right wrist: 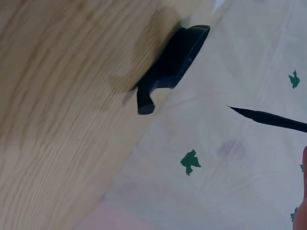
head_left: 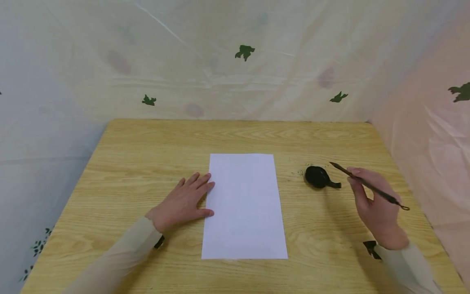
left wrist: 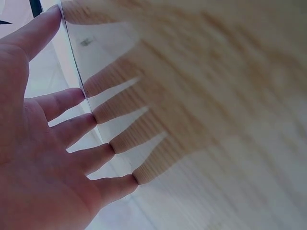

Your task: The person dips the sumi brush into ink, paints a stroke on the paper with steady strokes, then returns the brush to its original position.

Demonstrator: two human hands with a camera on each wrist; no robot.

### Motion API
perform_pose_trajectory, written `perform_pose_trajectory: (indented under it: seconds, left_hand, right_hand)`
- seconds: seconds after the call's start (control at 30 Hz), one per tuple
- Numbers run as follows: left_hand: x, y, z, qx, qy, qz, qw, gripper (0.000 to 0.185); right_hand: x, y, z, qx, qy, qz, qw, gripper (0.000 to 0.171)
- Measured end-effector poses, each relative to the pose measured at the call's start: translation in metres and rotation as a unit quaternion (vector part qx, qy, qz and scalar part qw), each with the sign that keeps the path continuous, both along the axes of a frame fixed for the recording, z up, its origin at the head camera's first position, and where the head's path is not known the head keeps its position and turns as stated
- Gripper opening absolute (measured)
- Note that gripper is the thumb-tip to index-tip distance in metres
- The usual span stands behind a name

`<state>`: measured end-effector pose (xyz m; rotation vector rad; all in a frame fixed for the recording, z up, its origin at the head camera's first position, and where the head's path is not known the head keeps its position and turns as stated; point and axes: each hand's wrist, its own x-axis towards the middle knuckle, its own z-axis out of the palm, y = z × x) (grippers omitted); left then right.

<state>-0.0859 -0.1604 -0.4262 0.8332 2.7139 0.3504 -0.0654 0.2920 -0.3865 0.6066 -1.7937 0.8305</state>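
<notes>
A blank white sheet of paper [head_left: 243,208] lies on the wooden table. My left hand [head_left: 183,202] rests with spread fingers at its left edge, thumb and fingertips touching the paper; the left wrist view shows this hand [left wrist: 57,153] from the palm side. On the right, my right hand [head_left: 376,200] pinches a dark writing brush [head_left: 374,190], its pointed tip up and to the left, held in the air. Just left of that tip sits a small black ink dish [head_left: 316,177] with a short handle. In the right wrist view the brush tip [right wrist: 261,117] is apart from the ink dish [right wrist: 172,60].
Dark specks [head_left: 299,171] dot the wooden table [head_left: 154,147] around the dish. A pale cloth [head_left: 205,61] with green leaf-like shapes hangs behind the table and along both sides.
</notes>
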Motion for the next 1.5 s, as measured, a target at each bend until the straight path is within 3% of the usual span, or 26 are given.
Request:
perform_pose_trajectory:
  seconds: [0.37, 0.77, 1.13, 1.5]
  left_hand:
    - [0.0, 0.0, -0.001, 0.002, -0.004, 0.003, 1.0, 0.086]
    - [0.0, -0.001, -0.001, 0.005, 0.002, 0.001, 1.0, 0.085]
    - [0.001, -0.001, 0.0, 0.007, -0.003, 0.004, 1.0, 0.084]
    - [0.0, -0.001, -0.001, 0.01, -0.004, 0.002, 0.9999, 0.085]
  right_hand:
    - [0.001, 0.004, 0.002, -0.051, -0.115, -0.041, 0.991, 0.029]
    - [-0.008, 0.002, 0.002, -0.108, -0.11, -0.001, 0.988, 0.02]
    - [-0.016, 0.007, -0.004, -0.187, -0.15, 0.069, 0.968, 0.024]
    - [-0.02, 0.013, -0.012, -0.172, -0.186, 0.051, 0.966, 0.028]
